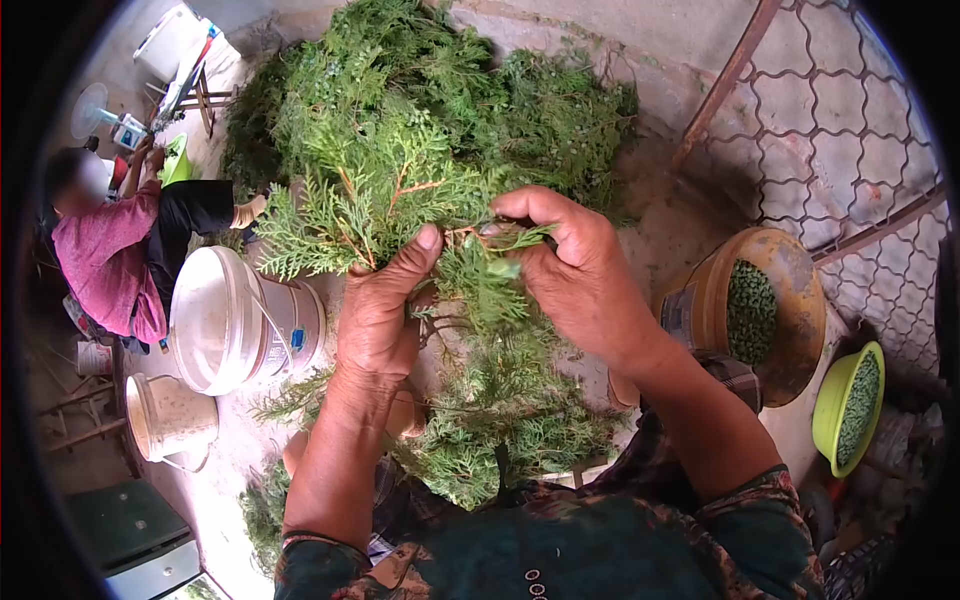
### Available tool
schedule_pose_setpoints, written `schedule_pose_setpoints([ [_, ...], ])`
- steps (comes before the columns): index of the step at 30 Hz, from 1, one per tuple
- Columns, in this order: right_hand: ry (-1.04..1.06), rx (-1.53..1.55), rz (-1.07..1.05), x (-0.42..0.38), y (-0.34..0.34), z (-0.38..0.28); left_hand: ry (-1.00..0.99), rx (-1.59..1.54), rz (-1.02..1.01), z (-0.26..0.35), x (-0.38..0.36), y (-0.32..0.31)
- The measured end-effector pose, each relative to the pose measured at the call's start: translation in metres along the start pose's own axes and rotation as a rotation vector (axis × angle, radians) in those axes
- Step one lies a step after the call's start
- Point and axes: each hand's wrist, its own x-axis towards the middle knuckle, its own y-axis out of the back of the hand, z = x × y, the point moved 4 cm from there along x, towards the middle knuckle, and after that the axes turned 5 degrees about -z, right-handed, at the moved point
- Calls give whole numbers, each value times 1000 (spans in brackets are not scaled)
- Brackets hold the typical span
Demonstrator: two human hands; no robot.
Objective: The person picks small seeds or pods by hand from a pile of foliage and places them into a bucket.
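My left hand (378,318) is closed round the stem of a leafy conifer branch (385,205), its flat green sprays fanning out above the fist. Thumb and forefinger of my right hand (578,262) pinch at the branch's brownish side stem, close to my left thumb. Anything small between those right fingertips is too fine to make out. Loose green sprigs (500,425) lie below both hands, between my legs.
A big heap of conifer branches (400,75) lies ahead. Right are a yellowish bucket (800,310) and a lime basin (825,425), both with small green cones. Left stand a white lidded bucket (215,320) and a smaller pail (180,415); a seated person (105,255) works beyond.
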Motion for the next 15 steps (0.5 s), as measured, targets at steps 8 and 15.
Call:
schedule_pose_setpoints([
  [8,-354,706,220,4,41,-1,-94,-37,16,4,8,22],
  [15,-557,470,-203,-6,3,0,30,-40,-29,0,4,18],
])
